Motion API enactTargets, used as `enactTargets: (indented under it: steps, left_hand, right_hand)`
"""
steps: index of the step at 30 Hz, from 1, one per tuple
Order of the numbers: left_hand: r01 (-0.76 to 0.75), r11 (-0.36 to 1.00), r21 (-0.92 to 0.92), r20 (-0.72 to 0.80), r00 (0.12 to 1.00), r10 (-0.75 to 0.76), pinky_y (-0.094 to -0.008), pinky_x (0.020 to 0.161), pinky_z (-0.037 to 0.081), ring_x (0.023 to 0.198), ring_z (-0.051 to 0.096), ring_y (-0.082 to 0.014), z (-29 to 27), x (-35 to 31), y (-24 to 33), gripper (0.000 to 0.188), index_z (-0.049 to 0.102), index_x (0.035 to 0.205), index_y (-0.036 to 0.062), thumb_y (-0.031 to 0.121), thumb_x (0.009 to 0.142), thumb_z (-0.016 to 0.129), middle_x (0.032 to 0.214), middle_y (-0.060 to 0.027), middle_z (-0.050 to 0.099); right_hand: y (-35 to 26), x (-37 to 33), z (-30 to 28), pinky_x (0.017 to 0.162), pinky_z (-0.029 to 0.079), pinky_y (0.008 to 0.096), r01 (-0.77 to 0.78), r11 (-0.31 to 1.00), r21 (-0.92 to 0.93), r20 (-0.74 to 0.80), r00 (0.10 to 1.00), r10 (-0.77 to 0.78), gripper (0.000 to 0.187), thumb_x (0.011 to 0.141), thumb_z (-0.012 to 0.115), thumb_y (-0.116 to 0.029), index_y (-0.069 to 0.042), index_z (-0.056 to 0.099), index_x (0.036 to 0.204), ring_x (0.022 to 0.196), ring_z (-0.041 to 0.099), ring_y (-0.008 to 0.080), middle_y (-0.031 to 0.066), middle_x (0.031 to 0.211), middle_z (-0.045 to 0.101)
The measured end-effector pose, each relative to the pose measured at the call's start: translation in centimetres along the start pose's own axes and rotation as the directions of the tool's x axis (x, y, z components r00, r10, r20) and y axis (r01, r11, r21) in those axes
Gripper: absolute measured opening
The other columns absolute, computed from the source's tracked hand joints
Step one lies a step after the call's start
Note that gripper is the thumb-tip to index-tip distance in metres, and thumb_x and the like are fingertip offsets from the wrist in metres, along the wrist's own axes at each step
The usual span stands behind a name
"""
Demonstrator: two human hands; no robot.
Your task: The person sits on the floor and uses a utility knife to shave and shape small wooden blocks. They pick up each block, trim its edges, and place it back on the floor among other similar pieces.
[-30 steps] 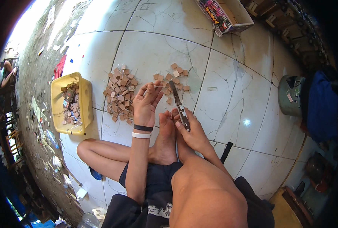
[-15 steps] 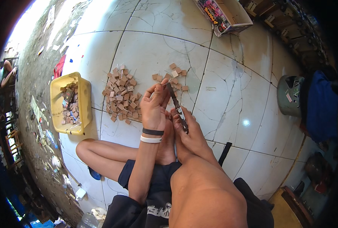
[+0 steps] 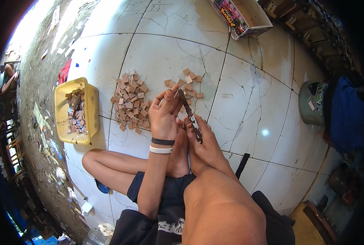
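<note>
Dark knife-like tool in the right hand, its tip close to the left hand.
The right fingers wrap its lower end above the bare feet, slanting it away from the body, likely so its tip meets the left fingertips; contact is unclear. The left thumb and forefinger pinch what looks like a thin pale stick. Past them on the tiled floor, a large pile of wooden blocks and a smaller cluster lie apart, presumably to avoid mixing, both near the hands. Farther left stands a yellow tub of pieces.
</note>
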State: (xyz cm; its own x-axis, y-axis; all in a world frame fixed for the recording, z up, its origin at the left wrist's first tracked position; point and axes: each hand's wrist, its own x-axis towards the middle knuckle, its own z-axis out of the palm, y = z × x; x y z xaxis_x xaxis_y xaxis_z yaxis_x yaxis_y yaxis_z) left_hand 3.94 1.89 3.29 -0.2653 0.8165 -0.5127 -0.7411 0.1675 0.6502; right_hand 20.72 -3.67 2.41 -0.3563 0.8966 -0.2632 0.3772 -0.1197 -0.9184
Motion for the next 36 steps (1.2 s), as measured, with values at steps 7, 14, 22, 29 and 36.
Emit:
enactTargets:
  steps: [7,14,22,29,36]
  left_hand:
    - [-0.002,1.0,-0.005,-0.011,1.0,0.002,-0.0381,0.104,0.061,0.119,0.072,-0.0251,-0.06,-0.06,-0.11,0.025,0.061,0.121,0.0026,0.021,0.105,0.069,0.135,-0.0179,0.071]
    - [0.013,1.0,-0.026,0.002,1.0,-0.013,-0.0378,0.102,0.061,0.114,0.073,-0.0243,-0.17,0.0,-0.06,0.032,0.055,0.12,0.0019,0.023,0.103,0.073,0.131,-0.0195,0.072]
    - [0.024,1.0,-0.018,0.013,1.0,-0.023,-0.0379,0.103,0.061,0.114,0.073,-0.0249,-0.12,0.27,0.08,0.03,0.057,0.119,0.0016,0.021,0.103,0.073,0.131,-0.0198,0.072]
    - [0.032,0.999,-0.028,0.033,0.999,-0.031,-0.038,0.103,0.06,0.116,0.072,-0.0252,-0.12,0.33,0.06,0.03,0.058,0.12,0.0014,0.021,0.103,0.073,0.132,-0.0205,0.071]
    - [-0.007,0.998,-0.066,0.044,0.999,0.01,-0.0384,0.105,0.059,0.118,0.071,-0.0251,0.06,-0.13,-0.05,0.029,0.057,0.119,0.0006,0.021,0.104,0.072,0.133,-0.0207,0.071]
  right_hand:
    - [-0.17,0.11,0.07,0.113,0.034,0.0529,-0.017,1.0,-0.015,0.011,1.0,0.017,0.063,0.103,0.064,-0.017,0.003,0.04,0.157,0.135,0.049,0.0436,0.0258,0.147,0.054]
    - [-0.26,0.2,-0.01,0.113,0.034,0.0535,-0.024,1.0,-0.004,0.018,1.0,0.025,0.063,0.102,0.064,-0.017,0.002,0.039,0.157,0.137,0.048,0.0439,0.026,0.146,0.054]
    - [-0.33,0.21,0.2,0.114,0.035,0.056,-0.044,0.999,-0.008,0.002,0.999,0.044,0.062,0.104,0.062,-0.019,0.002,0.038,0.157,0.134,0.051,0.0482,0.0304,0.143,0.055]
    - [-0.22,0.38,0.29,0.113,0.036,0.0564,-0.019,1.0,-0.02,-0.02,1.0,0.018,0.061,0.103,0.062,-0.018,0.004,0.039,0.156,0.132,0.05,0.0486,0.0319,0.139,0.055]
    - [0.26,0.18,0.42,0.118,0.028,0.0572,-0.046,0.999,-0.003,0.014,0.999,0.046,0.063,0.103,0.062,-0.018,0.002,0.039,0.157,0.14,0.043,0.0469,0.0304,0.148,0.051]
